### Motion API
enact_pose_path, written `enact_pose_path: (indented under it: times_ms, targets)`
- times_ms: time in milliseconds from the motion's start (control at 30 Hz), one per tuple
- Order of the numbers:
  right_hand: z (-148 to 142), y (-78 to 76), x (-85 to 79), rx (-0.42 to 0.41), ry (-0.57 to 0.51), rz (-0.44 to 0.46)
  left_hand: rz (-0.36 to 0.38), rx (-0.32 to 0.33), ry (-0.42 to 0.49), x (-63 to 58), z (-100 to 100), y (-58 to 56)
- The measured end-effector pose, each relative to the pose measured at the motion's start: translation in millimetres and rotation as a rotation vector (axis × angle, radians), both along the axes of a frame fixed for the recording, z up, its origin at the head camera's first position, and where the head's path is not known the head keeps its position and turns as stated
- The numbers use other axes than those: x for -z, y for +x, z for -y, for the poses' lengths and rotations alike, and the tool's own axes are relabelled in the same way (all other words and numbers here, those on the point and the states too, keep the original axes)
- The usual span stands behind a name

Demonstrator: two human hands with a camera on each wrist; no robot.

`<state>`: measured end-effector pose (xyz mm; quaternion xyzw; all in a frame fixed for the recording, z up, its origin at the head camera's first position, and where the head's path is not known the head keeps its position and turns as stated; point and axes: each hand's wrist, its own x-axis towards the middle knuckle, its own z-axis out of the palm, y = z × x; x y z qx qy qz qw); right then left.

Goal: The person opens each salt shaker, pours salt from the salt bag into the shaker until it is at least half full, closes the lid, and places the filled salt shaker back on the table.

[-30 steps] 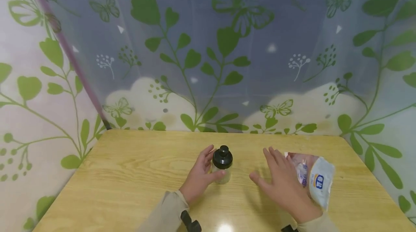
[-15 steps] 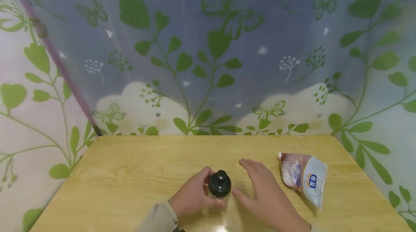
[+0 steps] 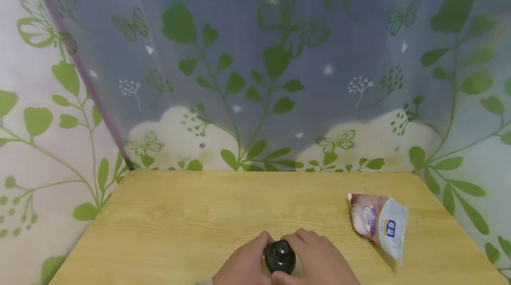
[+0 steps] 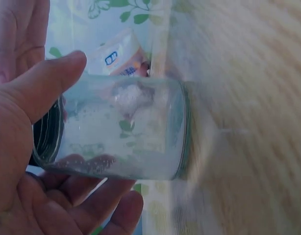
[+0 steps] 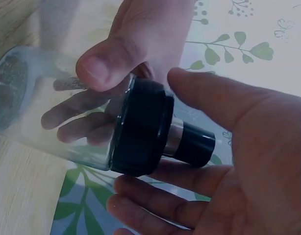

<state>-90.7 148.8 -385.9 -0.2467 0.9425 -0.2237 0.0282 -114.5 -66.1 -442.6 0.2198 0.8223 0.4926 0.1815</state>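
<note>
A: Left grip [image 3: 244,263] is grasping the glass jar [image 4: 101,132] up near its black lid [image 5: 140,125], with the thumb lying along one side and the fingers wrapping the other.

B: And the right grip [image 3: 321,260]? Is it holding anything?

A: It's curving round the lid, thumb on one side, fingers on the other. Whether it's really squeezing, I can't tell tbh. In the right wrist view the thumb is barely reaching the rim.

B: So which step are we looking at?

A: I'm reading it as the lid-handling step: left is steadying, right is working at the lid, which is sitting on the jar. Imo the next move is calling for a firm, even hold on the lid while the left one is keeping the jar from turning.

B: Where's the jar sitting?

A: Near side of the worktop [image 3: 199,214], between the two grips, lid facing up. I'm not seeing whether its base is touching down.

B: Anything further out?

A: A crumpled packet [image 3: 377,227] is lying off to the right, well apart from the jar. Behind, a leafy butterfly-print curtain [image 3: 311,99] is hanging.
</note>
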Motion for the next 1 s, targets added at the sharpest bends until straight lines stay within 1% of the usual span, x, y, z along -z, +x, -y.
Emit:
enact_pose_path:
  times_ms: [67,133,233,300,367,467,600,667,767,800,867,933,1000]
  targets:
    - [0,0.2,4.0,-0.011,-0.012,0.014,0.026,-0.021,-0.022,2.1,0,3.1]
    - [1,-0.4,4.4,-0.026,-0.021,0.012,0.032,-0.043,-0.043,2.2,0,5.1]
    - [4,-3.6,-1.0,-0.035,-0.026,0.012,-0.008,-0.059,-0.048,-1.4,3,4.2]
    - [6,-5.5,-4.9,-0.046,-0.026,-0.004,-0.019,-0.062,-0.05,-4.8,4,2.6]
    - [6,-6.0,-6.9,-0.052,-0.034,-0.012,-0.023,-0.056,-0.052,-6.9,5,1.3]
    - [5,-4.6,-5.5,-0.055,-0.061,-0.043,-0.015,-0.043,-0.053,-8.1,5,-0.9]
    - [0,-3.8,-0.3,-0.039,-0.077,-0.081,-0.009,-0.026,-0.04,-5.3,0,-4.3]
    - [-4,-3.8,2.0,-0.044,-0.09,-0.064,0.002,-0.014,-0.041,-3.0,-2,-4.6]
    - [-8,-4.1,3.1,-0.064,-0.105,-0.053,-0.002,0.001,-0.043,-1.4,-4,-4.5]
    - [-8,-4.4,2.6,-0.068,-0.105,-0.063,-0.006,0.002,-0.044,-1.9,-5,-5.1]
    - [-6,-3.1,3.6,-0.071,-0.077,-0.086,-0.007,-0.014,-0.044,-0.2,-5,-1.8]
    - [-4,-1.7,3.3,-0.057,-0.042,-0.109,-0.011,-0.032,-0.046,0.9,-6,0.4]
    - [-1,0.2,3.4,-0.037,-0.016,-0.091,-0.006,-0.038,-0.048,2.4,-8,2.9]
